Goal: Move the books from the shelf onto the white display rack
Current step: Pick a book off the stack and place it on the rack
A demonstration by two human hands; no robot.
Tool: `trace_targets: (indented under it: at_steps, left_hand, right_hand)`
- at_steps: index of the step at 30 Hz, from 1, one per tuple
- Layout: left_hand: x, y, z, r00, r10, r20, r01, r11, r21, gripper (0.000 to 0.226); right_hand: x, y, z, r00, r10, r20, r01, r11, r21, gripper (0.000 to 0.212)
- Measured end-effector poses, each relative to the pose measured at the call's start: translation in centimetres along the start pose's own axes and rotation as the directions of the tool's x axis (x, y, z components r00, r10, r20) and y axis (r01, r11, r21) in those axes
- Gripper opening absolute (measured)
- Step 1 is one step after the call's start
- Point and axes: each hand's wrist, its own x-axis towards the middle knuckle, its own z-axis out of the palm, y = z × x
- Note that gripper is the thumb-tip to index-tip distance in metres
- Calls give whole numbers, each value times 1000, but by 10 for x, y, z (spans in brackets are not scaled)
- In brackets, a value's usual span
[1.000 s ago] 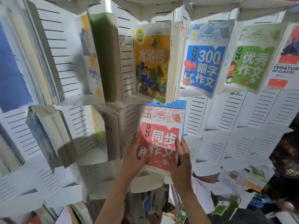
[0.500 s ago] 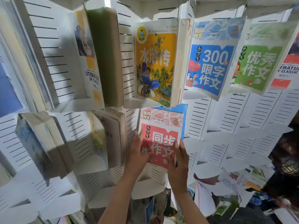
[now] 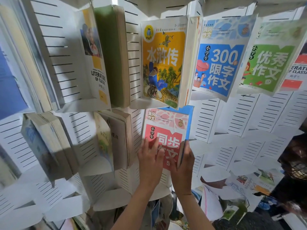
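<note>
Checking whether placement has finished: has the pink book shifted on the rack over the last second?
Cannot tell: the pink book sits just below the yellow tiger book as before; only the camera's framing clearly changed.

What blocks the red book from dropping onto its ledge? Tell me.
Nothing visible. Both hands, left and right, hold the red book against the rack; the ledge below shows bare.

A pink-and-red paperback book (image 3: 166, 130) with white characters and a blue edge is shown against the white slotted display rack (image 3: 206, 120), lined with dark slits; above, a yellow tiger-illustrated book (image 3: 163, 62), a blue book (image 3: 219, 60) and a green book (image 3: 269, 60) are seen
</note>
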Motion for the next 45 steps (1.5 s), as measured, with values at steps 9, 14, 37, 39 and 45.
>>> trace_targets:
  at_steps: [9, 14, 37, 39, 45]
  left_hand:
    - [1, 6, -3, 988, -25, 153, 54, 981, -189, 75]
    - [11, -9, -5, 979, -48, 196, 112, 937, -330, 69]
    - [18, -2, 3, 998, -24, 62, 37, 974, -222, 62]
    - [19, -2, 8, 995, -66, 70, 82, 963, -256, 69]
    - [26, -9, 13, 993, -78, 88, 107, 908, -405, 71]
  right_hand:
    - [8, -4, 4, 995, 35, 98, -39, 999, 37, 74]
    - [7, 5, 13, 973, 183, 141, -192, 980, 55, 77]
    - [31, -6, 21, 996, 62, 69, -57, 995, -81, 79]
    - [33, -6, 24, 997, 38, 68, -32, 996, -84, 84]
    - [36, 11, 25, 998, -34, 59, 41, 991, -124, 85]
